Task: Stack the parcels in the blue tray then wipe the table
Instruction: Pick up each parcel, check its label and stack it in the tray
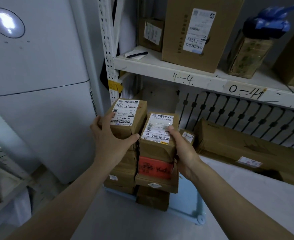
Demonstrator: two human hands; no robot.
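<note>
Left hand (110, 138) clasps parcel (131, 126), right hand (185, 150) grips stack (155, 149)

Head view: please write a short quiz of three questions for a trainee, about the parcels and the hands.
1. True or false: the left hand grips the top-left parcel.
2. Which hand grips the top-right parcel, above the red-labelled parcel? A) left hand B) right hand C) neither
3. What do both stacks stand in?
Key: 1 true; 2 B; 3 the blue tray.
</note>
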